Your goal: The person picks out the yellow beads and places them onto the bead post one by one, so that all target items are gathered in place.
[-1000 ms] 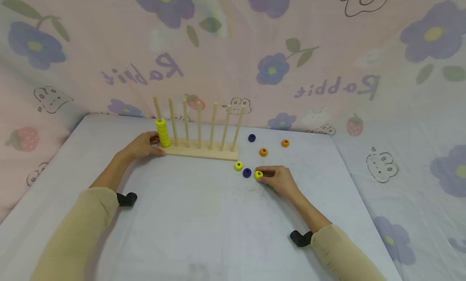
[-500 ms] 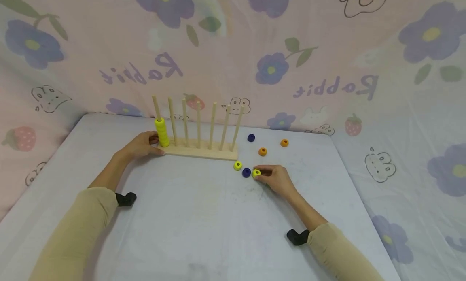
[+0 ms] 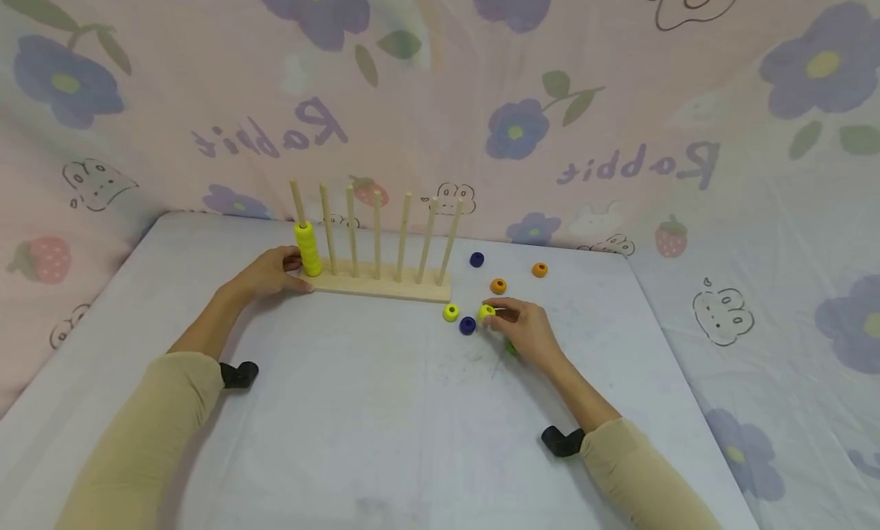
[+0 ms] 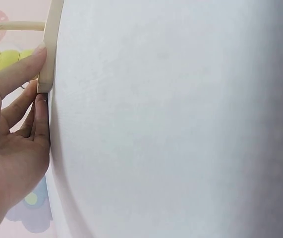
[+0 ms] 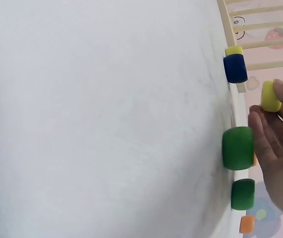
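A wooden peg rack [image 3: 378, 287] with several upright pegs stands at the back of the table, a stack of yellow beads [image 3: 308, 251] on its leftmost peg. My left hand [image 3: 271, 274] holds the left end of its base; in the left wrist view the thumb [image 4: 29, 62] lies on the base's edge. A yellow bead [image 3: 486, 311] is pinched between the thumb and fingers of my right hand [image 3: 528, 331], lifted off the table in the right wrist view. Close by lie another yellow bead [image 3: 450, 312] and a dark blue bead [image 3: 467, 326].
Farther back on the table are a second dark blue bead [image 3: 477, 260] and orange beads [image 3: 498, 286]. A green bead [image 3: 512, 348] is partly hidden by my right hand; two green beads [image 5: 238, 148] show in the right wrist view. A patterned cloth [image 3: 426, 117] hangs behind.
My right hand has raised the yellow bead from beside the dark blue one, slightly away from me. More of the green bead shows below it. The left hand and rack stay put.
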Demonstrator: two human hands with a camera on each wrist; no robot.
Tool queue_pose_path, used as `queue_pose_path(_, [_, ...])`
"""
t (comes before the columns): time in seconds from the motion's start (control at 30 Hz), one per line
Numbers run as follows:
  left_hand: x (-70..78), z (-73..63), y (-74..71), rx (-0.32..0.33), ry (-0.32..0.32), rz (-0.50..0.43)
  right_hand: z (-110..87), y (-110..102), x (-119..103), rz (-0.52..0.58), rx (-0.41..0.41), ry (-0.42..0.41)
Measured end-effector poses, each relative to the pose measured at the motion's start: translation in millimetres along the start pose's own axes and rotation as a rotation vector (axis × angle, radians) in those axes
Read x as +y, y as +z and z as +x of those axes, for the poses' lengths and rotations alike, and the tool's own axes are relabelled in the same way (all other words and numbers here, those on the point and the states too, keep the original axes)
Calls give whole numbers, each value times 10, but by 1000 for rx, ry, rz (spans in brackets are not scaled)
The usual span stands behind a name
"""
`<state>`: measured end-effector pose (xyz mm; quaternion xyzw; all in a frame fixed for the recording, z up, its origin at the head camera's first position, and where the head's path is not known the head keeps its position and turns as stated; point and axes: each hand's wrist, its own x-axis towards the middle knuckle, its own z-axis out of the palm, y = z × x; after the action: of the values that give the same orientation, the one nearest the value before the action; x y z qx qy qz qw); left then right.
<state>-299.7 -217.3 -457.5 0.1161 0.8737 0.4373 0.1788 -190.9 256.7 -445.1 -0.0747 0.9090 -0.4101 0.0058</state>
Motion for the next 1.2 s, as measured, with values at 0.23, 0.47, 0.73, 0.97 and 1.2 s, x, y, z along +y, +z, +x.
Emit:
queue_pose_path(0.23, [28, 20, -11, 0, -3, 14, 78, -117, -40, 56, 21, -33])
queue_pose_path(0.47, [40, 15, -11, 0, -13, 13, 126, -186, -85, 63, 52, -19])
queue_pose_path(0.73, [47, -13, -8, -10, -24, 17, 148, -230, -146, 82, 57, -5])
queue_pose_path(0.97, [63, -32, 1, -7, -16, 16, 234, -312, -233, 42, 62, -58])
queue_pose_path(1.2, [62, -28, 17, -2, -20, 9, 315, -406, -293, 20, 61, -100])
